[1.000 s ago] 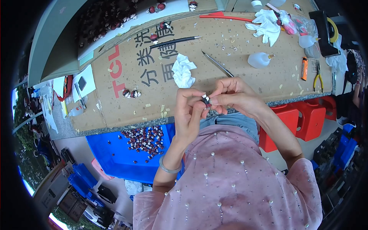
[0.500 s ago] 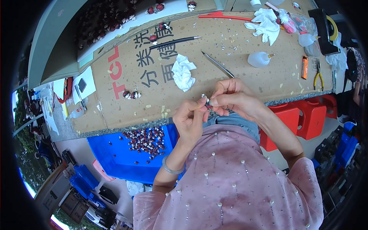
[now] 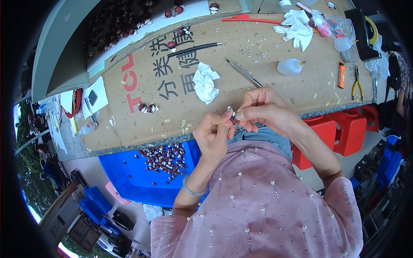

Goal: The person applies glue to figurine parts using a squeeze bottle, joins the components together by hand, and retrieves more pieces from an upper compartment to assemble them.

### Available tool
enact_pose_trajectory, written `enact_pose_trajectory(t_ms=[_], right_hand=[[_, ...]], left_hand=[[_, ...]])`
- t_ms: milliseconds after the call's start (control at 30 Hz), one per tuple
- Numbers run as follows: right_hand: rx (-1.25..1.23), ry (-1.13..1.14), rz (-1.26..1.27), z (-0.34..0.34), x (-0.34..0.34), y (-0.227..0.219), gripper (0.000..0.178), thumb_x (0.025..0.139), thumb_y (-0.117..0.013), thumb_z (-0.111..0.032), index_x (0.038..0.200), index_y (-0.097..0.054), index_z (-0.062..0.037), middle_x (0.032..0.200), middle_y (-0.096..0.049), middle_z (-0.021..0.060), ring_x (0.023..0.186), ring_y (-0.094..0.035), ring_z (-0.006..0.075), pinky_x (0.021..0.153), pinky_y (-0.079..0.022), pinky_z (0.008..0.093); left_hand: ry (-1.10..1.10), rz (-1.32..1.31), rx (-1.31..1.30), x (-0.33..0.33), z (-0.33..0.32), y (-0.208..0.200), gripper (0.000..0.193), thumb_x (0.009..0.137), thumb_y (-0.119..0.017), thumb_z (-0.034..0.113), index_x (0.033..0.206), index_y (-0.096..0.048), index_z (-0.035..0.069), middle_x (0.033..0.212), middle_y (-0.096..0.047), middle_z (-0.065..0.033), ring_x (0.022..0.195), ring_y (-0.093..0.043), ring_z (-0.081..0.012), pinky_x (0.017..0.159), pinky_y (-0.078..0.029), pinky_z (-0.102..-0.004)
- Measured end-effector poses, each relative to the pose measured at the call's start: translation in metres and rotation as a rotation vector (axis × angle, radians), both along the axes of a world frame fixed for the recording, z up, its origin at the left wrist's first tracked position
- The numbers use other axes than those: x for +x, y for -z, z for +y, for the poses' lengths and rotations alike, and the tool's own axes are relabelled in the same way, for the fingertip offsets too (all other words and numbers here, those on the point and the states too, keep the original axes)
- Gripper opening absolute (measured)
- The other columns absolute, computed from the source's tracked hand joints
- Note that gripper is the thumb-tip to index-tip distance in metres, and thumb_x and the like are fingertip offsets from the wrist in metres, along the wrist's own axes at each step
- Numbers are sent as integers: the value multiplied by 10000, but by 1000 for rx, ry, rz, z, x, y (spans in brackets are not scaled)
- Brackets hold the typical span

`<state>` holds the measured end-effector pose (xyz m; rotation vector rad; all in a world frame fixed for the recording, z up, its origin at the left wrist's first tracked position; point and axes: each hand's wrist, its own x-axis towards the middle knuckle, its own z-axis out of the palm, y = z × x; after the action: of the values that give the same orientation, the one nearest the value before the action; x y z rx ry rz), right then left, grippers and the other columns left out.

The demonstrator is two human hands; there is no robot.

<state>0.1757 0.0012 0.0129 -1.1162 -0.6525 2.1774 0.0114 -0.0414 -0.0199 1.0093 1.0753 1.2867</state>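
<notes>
Between my fingertips, just past the table's near edge, is a small dark-red and white figurine (image 3: 232, 115). My left hand (image 3: 211, 131) pinches it from the left. My right hand (image 3: 266, 111) closes on it from the right, thumb and index finger together; the fingers cover most of it. Beyond my hands a crumpled white tissue (image 3: 206, 83) lies on the cardboard, with a silver pointed tool (image 3: 244, 72) to its right. A pair of similar figurines (image 3: 148, 108) rests on the cardboard to the left.
A blue bin (image 3: 124, 176) of many figurines sits below the table's near edge. On the cardboard (image 3: 258, 92) are a squeeze bottle (image 3: 290, 67), a black pen-like tool (image 3: 196, 49), yellow-handled pliers (image 3: 357, 86), an orange lighter (image 3: 341, 75) and tiny metal bits (image 3: 254, 53). Red stools (image 3: 320, 137) stand right.
Both hands stay in nearly the same place, still pinching the figurine. The view has shifted very slightly; nothing else has visibly moved.
</notes>
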Motion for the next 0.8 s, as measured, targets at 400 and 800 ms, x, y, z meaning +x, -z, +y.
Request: enact_pose_trajectory(t_ms=[400,800], right_hand=[[-78,-8,5,5,-2,0,108,761,-640,-63,698,-561,-24,653,-617,85,539,-575,117,454,-402,223],[-61,-11,11,6,-5,1,110,761,-644,-52,694,-562,-21,637,-614,73,534,-578,109,447,-410,222]], left_hand=[[0,-11,-76,1,2,-5,73,895,-527,-38,829,-550,-15,636,-534,-31,491,-469,-44,407,-335,-182],[-35,-7,-24,-1,2,-3,71,880,-530,-64,824,-564,-35,643,-546,-45,484,-483,-57,407,-348,-186]])
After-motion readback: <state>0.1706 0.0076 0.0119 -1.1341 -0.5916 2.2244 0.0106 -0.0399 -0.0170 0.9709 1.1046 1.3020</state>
